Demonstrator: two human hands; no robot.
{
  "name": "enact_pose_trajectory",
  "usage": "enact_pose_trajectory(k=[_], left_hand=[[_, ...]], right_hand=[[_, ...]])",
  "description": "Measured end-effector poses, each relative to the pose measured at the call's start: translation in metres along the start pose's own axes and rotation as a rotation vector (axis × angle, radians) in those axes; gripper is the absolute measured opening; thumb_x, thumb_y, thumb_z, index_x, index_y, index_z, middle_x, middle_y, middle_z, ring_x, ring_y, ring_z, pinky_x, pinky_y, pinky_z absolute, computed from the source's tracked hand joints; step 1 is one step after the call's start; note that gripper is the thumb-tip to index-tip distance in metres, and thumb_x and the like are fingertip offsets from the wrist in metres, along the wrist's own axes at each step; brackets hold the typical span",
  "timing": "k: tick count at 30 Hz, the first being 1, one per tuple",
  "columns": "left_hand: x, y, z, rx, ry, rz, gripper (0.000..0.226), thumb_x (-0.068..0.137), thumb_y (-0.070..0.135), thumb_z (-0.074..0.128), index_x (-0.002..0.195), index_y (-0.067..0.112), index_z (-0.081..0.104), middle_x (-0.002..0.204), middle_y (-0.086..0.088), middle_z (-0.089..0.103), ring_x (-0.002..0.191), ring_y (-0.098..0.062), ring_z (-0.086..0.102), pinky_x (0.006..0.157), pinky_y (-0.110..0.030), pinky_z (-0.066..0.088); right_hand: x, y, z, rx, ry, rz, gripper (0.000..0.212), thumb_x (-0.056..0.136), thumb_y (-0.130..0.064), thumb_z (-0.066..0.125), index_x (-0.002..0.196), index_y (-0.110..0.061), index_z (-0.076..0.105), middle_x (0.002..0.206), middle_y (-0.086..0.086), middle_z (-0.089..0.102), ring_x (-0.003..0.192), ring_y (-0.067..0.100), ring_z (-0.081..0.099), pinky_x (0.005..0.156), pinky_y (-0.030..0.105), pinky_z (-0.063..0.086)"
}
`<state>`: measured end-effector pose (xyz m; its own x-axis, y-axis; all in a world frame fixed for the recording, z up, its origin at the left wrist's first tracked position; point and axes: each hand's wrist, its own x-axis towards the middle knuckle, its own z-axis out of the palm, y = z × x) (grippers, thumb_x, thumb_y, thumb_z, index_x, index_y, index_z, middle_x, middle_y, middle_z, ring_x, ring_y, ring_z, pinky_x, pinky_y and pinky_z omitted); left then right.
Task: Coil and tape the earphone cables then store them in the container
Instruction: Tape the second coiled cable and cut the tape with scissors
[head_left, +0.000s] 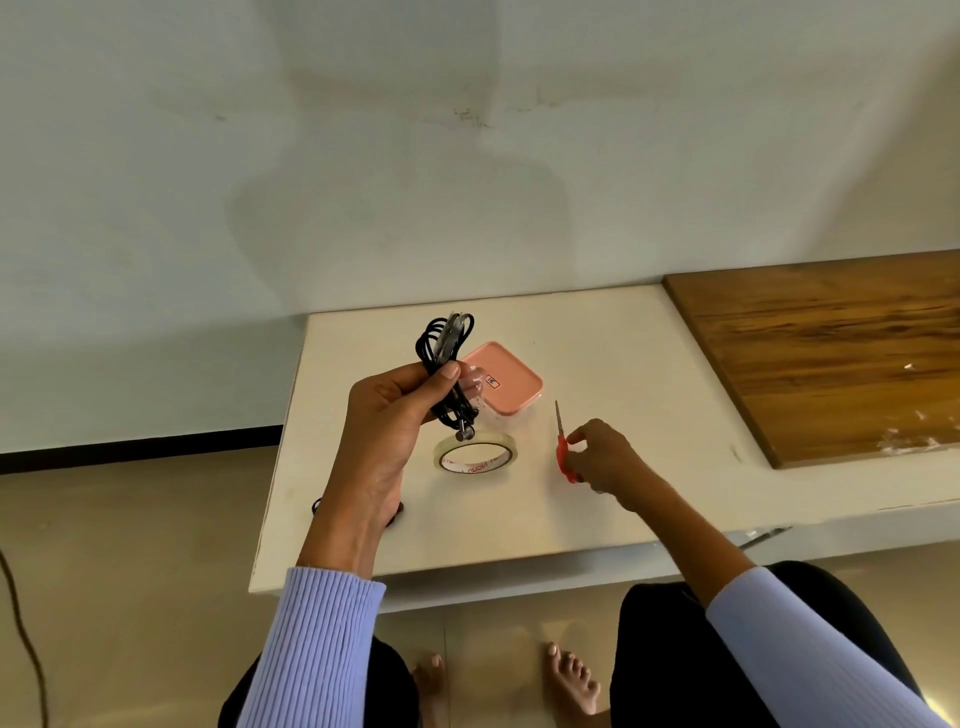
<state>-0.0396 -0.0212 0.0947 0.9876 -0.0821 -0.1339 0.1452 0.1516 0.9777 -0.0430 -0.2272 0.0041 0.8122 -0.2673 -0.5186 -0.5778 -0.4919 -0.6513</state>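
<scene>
My left hand (387, 415) grips a coiled black earphone cable (444, 345) and holds it upright above the white table (623, 364); a strip of clear tape shows on the coil, and the plug hangs below my fingers. My right hand (605, 457) holds the red-handled scissors (563, 447) low on the table, blades pointing away. A roll of clear tape (475, 457) lies flat between my hands. The container with a pink lid (506, 376), closed, sits just behind the coil. Part of another black cable (318, 506) peeks out from under my left wrist.
A wooden board (831, 353) covers the table's right end. The wall stands close behind the table. A dark cord (21, 623) runs over the floor at left. My knees and bare feet are below the table's front edge.
</scene>
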Motion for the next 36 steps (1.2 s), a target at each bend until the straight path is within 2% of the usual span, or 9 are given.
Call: enact_pose_trajectory(k=[4,6,9,14,17,20,23,27,36], left_hand=[[0.000,0.002,-0.001,-0.056,-0.008,-0.020,0.013,0.087,0.009,0.061,0.092,0.004,0.072,0.093,-0.014,0.074,0.092,-0.028,0.071,0.075,-0.022,0.055],[0.001,0.002,-0.003,-0.061,-0.006,-0.024,0.014,0.088,0.008,0.060,0.093,0.003,0.072,0.094,-0.015,0.074,0.093,-0.028,0.071,0.074,-0.022,0.055],[0.002,0.002,-0.003,-0.089,0.010,-0.045,0.013,0.088,0.008,0.060,0.092,0.003,0.071,0.094,-0.016,0.073,0.095,-0.029,0.070,0.077,-0.025,0.056],[0.002,0.000,-0.003,-0.114,0.032,-0.072,0.012,0.086,0.009,0.061,0.089,0.005,0.072,0.096,-0.018,0.073,0.099,-0.031,0.068,0.090,-0.037,0.052],[0.003,0.001,-0.002,-0.131,0.030,-0.075,0.013,0.087,0.009,0.060,0.088,0.006,0.072,0.095,-0.017,0.073,0.099,-0.031,0.068,0.088,-0.034,0.053],[0.003,0.001,0.000,-0.136,0.021,-0.074,0.013,0.087,0.009,0.060,0.091,0.004,0.071,0.095,-0.017,0.073,0.097,-0.029,0.069,0.082,-0.028,0.056],[0.003,0.001,0.003,-0.123,0.011,-0.068,0.014,0.087,0.010,0.060,0.093,0.004,0.071,0.096,-0.017,0.073,0.098,-0.029,0.069,0.082,-0.027,0.055],[0.004,0.000,0.005,-0.128,0.016,-0.068,0.013,0.087,0.011,0.060,0.092,0.005,0.071,0.097,-0.017,0.073,0.099,-0.030,0.069,0.082,-0.027,0.056],[0.002,-0.001,0.006,-0.088,0.002,-0.056,0.015,0.089,0.012,0.058,0.091,0.005,0.071,0.098,-0.016,0.073,0.101,-0.027,0.068,0.090,-0.033,0.053]], right_hand=[[-0.034,-0.022,-0.022,0.679,-0.368,0.072,0.019,0.092,0.002,0.047,0.105,0.002,0.061,0.084,0.011,0.065,0.050,0.005,0.046,0.041,0.013,0.037],[-0.050,-0.027,-0.022,0.934,-0.566,0.110,0.019,0.094,-0.001,0.044,0.103,-0.003,0.061,0.082,0.003,0.061,0.046,0.002,0.050,0.037,0.008,0.038],[-0.067,-0.025,-0.009,1.128,-0.802,0.185,0.019,0.083,-0.015,0.055,0.100,-0.007,0.061,0.080,0.002,0.057,0.046,0.002,0.054,0.034,0.010,0.042],[-0.073,-0.017,0.009,1.111,-0.858,0.181,0.031,0.075,-0.021,0.062,0.103,-0.008,0.060,0.076,0.003,0.064,0.043,0.002,0.055,0.031,0.009,0.039],[-0.073,-0.014,0.015,1.117,-0.893,0.153,0.036,0.072,-0.030,0.067,0.102,-0.010,0.059,0.070,-0.001,0.058,0.044,0.002,0.052,0.031,0.009,0.038],[-0.067,-0.009,0.025,1.178,-1.059,0.077,0.063,0.061,-0.042,0.082,0.108,-0.011,0.053,0.079,0.002,0.055,0.057,0.006,0.056,0.038,0.015,0.048],[-0.062,-0.005,0.029,1.188,-1.207,-0.015,0.071,0.069,-0.056,0.070,0.118,-0.012,0.043,0.095,0.008,0.052,0.071,0.011,0.060,0.046,0.021,0.055],[-0.059,-0.007,0.030,1.221,-1.294,-0.087,0.067,0.071,-0.059,0.065,0.116,-0.013,0.047,0.095,0.007,0.052,0.073,0.012,0.060,0.046,0.022,0.055],[-0.040,-0.013,0.042,1.215,-1.202,-0.094,0.066,0.069,-0.061,0.066,0.114,-0.016,0.049,0.090,0.003,0.052,0.070,0.008,0.057,0.046,0.018,0.052]])
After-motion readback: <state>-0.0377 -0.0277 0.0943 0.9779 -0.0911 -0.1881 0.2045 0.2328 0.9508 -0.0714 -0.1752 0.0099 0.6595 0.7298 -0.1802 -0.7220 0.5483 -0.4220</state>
